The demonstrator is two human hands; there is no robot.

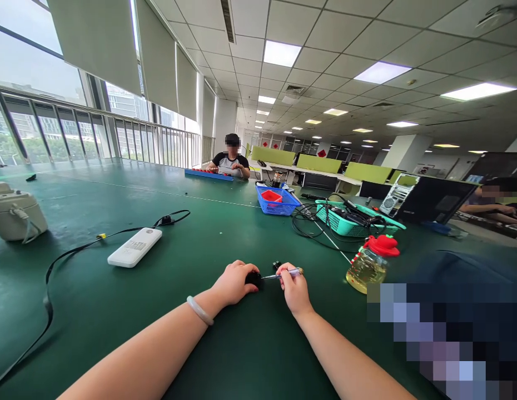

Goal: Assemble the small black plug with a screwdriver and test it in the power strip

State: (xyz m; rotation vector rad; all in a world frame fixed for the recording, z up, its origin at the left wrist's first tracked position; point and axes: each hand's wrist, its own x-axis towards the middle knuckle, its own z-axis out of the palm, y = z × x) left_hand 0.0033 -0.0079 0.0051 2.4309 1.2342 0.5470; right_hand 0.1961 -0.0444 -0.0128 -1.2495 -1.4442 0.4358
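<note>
My left hand [235,282] is closed around a small black object [254,279] on the green table; its exact kind I cannot make out. A screwdriver [291,273] with a clear handle is pinched in my right hand [294,291]. Its metal shaft points left, and the tip meets the black object's right side. Just behind my right fingers lies a small black piece [277,265], too small to name. A pale bangle rings my left wrist.
A white power bank-like box [135,248] and a black strap [50,300] lie left. A red-lidded bottle [369,265] stands right. Behind it are a blue basket [277,206], a teal basket [344,225] with cables and a monitor [436,200]. A person [230,161] sits across the table.
</note>
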